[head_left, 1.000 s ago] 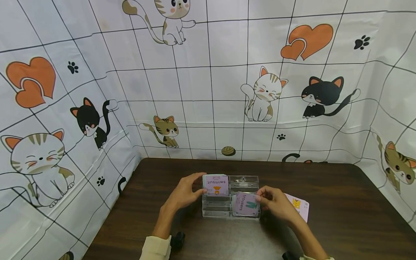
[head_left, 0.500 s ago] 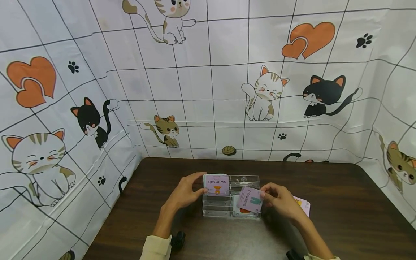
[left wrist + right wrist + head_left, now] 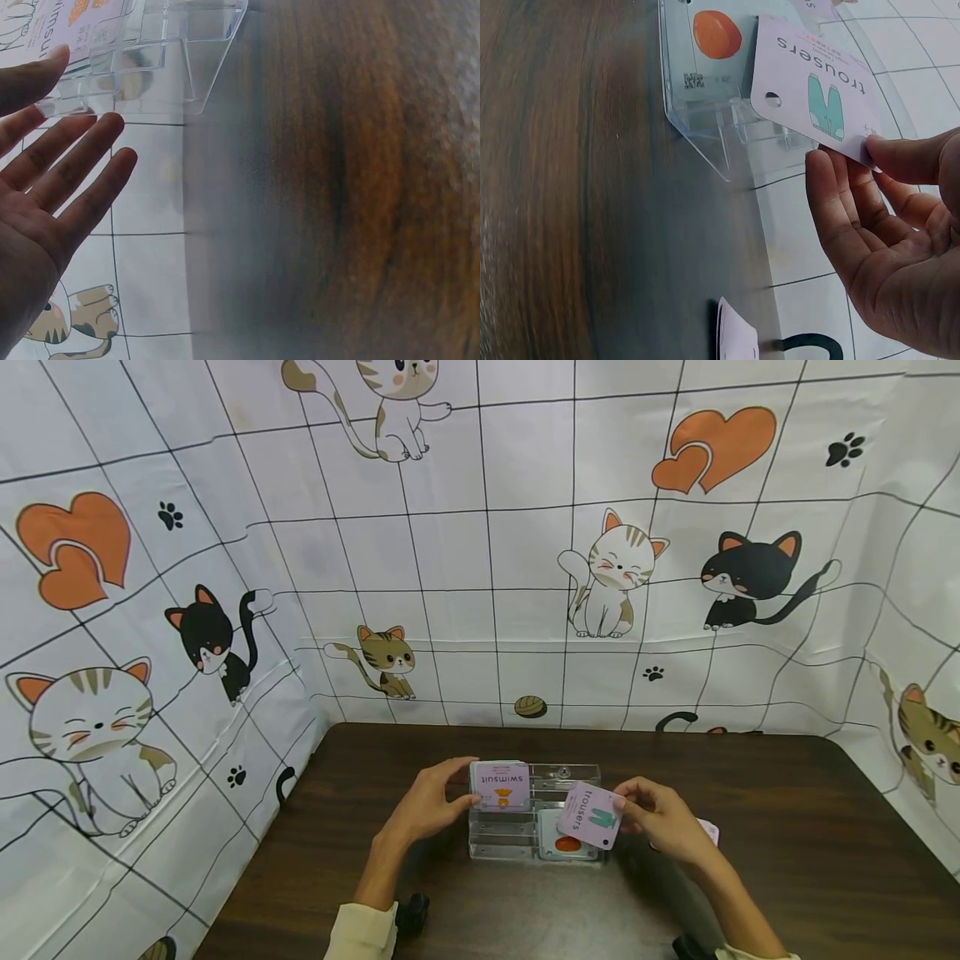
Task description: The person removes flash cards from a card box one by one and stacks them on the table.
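Trousers card pinched at the rack's right side

The right hand pinches the lilac trousers card by one edge, thumb on the printed face and fingers behind it. The card is tilted, above the front right part of the clear rack, and partly covers a pale blue card with an orange shape on it. Whether the trousers card touches the rack or the blue card, I cannot tell.

The left hand is at the rack's left side, mostly open, its fingers straight and spread. Its thumb tip lies at the edge of the swimsuit card, which stands in the back left part of the rack; the forefinger reaches along the rack's side.

The rack sits on a dark wood-grain table. Just beyond the right hand, more lilac cards lie on the wood, mostly hidden by that hand in the head view.

A cream sleeve shows at the left wrist. Behind hangs a white cloth with grid lines, cats, hearts and paw prints.
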Motion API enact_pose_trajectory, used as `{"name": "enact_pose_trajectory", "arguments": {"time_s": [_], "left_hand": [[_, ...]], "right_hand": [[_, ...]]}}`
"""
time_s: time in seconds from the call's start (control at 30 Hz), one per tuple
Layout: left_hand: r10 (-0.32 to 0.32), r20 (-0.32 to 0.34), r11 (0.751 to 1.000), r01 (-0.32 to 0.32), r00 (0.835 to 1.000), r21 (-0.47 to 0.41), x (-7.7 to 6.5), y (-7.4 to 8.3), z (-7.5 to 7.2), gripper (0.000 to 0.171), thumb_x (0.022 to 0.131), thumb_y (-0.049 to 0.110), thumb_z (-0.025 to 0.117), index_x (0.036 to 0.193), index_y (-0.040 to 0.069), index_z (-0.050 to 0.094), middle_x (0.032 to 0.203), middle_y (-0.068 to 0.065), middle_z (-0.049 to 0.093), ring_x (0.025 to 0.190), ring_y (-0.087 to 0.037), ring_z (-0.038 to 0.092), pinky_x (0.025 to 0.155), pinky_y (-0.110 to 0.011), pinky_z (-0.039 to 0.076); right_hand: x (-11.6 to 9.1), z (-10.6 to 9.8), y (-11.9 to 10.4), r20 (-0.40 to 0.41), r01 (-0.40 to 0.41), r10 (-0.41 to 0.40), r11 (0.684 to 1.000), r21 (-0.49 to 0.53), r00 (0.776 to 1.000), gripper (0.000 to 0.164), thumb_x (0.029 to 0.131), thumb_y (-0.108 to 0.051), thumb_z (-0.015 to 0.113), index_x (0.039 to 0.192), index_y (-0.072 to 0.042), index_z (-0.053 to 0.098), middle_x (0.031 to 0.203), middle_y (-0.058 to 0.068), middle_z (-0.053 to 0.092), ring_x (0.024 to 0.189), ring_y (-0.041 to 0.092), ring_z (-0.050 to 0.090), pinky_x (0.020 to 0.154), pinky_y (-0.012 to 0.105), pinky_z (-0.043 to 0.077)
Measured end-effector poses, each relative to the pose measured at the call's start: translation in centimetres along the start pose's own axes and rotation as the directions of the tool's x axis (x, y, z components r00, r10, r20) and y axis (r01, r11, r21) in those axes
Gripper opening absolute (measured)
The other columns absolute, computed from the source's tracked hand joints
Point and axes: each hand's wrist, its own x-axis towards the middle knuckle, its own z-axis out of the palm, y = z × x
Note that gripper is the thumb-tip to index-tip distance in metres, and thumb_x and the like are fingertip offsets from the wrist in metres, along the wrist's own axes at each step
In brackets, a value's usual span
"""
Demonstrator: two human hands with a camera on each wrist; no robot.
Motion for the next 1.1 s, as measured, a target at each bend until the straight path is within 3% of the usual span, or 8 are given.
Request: {"name": "enact_pose_trajectory", "arguments": {"time_s": [0.67,0.8,1.1], "left_hand": [[0.005,0.003,1.000,-0.005,1.000,-0.018,0.1,0.0,0.0,0.061,0.098,0.010,0.079,0.153,0.006,0.055,0.139,-0.015,0.069,0.122,-0.037,0.072,0.103,-0.057,0.059],[0.009,0.005,1.000,-0.009,1.000,-0.028,0.1,0.0,0.0,0.061,0.098,0.009,0.079,0.153,0.004,0.055,0.139,-0.015,0.069,0.122,-0.035,0.073,0.103,-0.055,0.060],[0.014,0.000,1.000,-0.014,1.000,-0.015,0.0,0.1,0.0,0.061,0.097,0.010,0.080,0.153,0.005,0.056,0.137,-0.014,0.071,0.120,-0.032,0.074,0.102,-0.052,0.061]], "right_hand": [[-0.5,-1.4,0.6,-0.007,-0.027,0.027,1.000,-0.013,1.000,0.020,0.108,-0.007,0.062,0.120,0.010,0.063,0.105,0.017,0.071,0.092,0.015,0.073,0.078,0.033,0.066],[-0.6,-1.7,0.9,0.010,-0.002,0.003,1.000,-0.025,1.000,0.020,0.109,-0.006,0.060,0.119,0.011,0.062,0.104,0.017,0.071,0.091,0.015,0.073,0.077,0.034,0.067],[-1.0,-2.1,1.2,0.029,-0.036,0.035,0.999,0.007,0.999,0.023,0.109,-0.007,0.061,0.123,0.011,0.061,0.107,0.018,0.069,0.093,0.016,0.072,0.079,0.034,0.066]]}}
